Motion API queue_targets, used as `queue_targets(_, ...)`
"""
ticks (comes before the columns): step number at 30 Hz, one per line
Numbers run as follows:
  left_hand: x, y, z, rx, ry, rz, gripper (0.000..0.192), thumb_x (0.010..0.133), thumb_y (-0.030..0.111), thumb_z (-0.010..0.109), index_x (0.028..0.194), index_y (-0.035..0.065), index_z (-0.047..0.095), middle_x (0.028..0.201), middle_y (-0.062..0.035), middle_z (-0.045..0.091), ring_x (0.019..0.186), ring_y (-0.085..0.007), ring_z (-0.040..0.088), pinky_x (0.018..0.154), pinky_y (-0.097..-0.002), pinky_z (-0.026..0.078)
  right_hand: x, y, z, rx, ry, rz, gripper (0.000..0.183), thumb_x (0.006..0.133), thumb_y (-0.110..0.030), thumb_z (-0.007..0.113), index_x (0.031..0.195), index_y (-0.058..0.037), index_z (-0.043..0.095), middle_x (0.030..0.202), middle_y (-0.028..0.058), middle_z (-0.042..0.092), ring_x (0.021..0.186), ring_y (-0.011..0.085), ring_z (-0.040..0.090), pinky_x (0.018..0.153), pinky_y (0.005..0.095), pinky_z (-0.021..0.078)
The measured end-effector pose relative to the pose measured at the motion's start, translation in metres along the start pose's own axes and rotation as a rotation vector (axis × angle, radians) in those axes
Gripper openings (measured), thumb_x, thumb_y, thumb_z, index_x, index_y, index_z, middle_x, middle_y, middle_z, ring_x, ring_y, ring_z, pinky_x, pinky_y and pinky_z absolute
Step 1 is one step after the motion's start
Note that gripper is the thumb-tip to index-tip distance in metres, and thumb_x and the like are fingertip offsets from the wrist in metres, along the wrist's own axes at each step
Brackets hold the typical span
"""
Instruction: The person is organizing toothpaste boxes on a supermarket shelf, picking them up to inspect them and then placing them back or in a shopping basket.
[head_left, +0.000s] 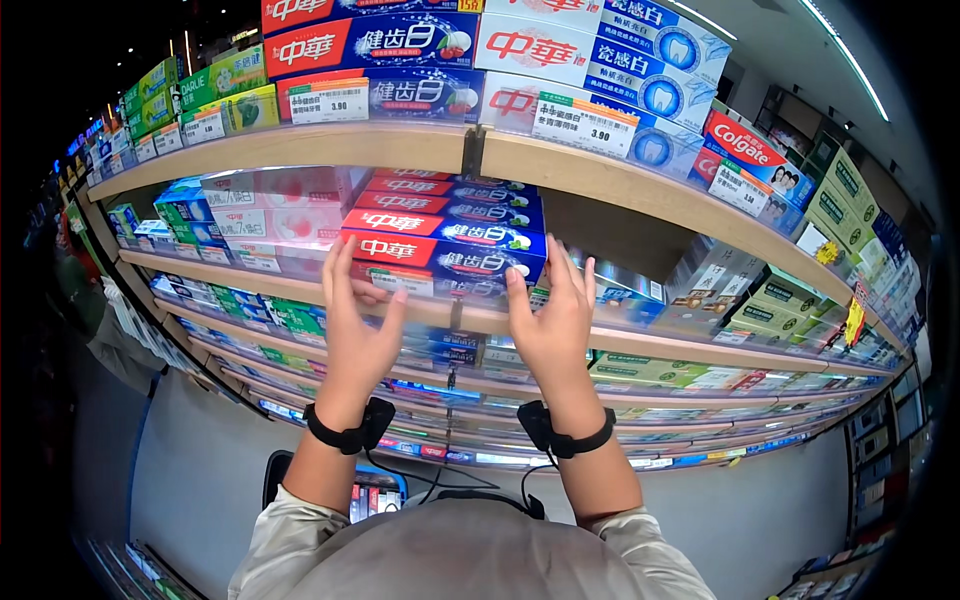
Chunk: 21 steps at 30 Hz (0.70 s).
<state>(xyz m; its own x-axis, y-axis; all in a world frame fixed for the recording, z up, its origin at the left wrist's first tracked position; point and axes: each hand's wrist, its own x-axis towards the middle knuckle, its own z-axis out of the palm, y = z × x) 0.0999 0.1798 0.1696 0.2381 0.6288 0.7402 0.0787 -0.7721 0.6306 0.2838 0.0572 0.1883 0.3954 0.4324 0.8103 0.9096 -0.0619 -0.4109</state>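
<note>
A stack of red and blue toothpaste boxes (480, 259) stands on the second shelf from the top. My left hand (360, 322) is at its left end, fingers spread, the fingertips at the red end of the front box. At the right end is my right hand (551, 307), its thumb in front of the box and its fingers along the side. Whether either hand bears any weight cannot be told. A clear shelf lip with a price tag (401, 282) crosses the lower front of the stack. Both wrists wear black straps with cables.
Pink and white toothpaste boxes (277, 210) adjoin the stack on the left. Blue cartons (626, 289) stand to the right. Above runs the wooden edge of the top shelf (420, 148), with more boxes on it. A container with boxes (375, 499) is below, near the body.
</note>
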Motion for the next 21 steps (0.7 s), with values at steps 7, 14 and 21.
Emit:
queue_targets(7,-0.014,-0.013,-0.013,-0.215,-0.046,-0.013,0.074,0.085,0.001,0.066,0.150,0.0017,0.032,0.158,-0.0188,0.028,0.069,-0.0065,0.053,0.071,-0.0217,0.047,0.002,-0.002,-0.018,-0.126,-0.087,-0.072,0.071,0.098,-0.039,0.053,0.143,0.0121,0.034,0.148,0.0323,0.038,0.144,0.0453,0.026,0.120,0.0539,0.0098)
queue_targets(14,-0.009,-0.015,-0.022,-0.232,-0.146,0.131,0.047,0.086,0.001,0.064,0.132,0.0001,0.056,0.153,-0.0205,0.040,0.061,-0.0025,0.048,0.066,-0.0187,0.044,0.086,0.049,-0.040,-0.014,-0.411,-0.007,0.054,0.100,-0.033,0.041,0.142,0.0015,0.043,0.148,0.0280,0.040,0.141,0.0412,0.032,0.117,0.0444,0.0243)
queue_targets(21,-0.002,-0.024,-0.029,-0.273,-0.221,0.187,0.039,0.085,0.000,0.063,0.125,0.0027,0.062,0.147,-0.0225,0.046,0.059,-0.0050,0.050,0.066,-0.0210,0.047,0.140,0.034,-0.013,-0.081,-0.498,0.142,0.049,0.101,-0.044,0.048,0.135,-0.0095,0.056,0.144,0.0137,0.052,0.132,0.0275,0.049,0.108,0.0347,0.0376)
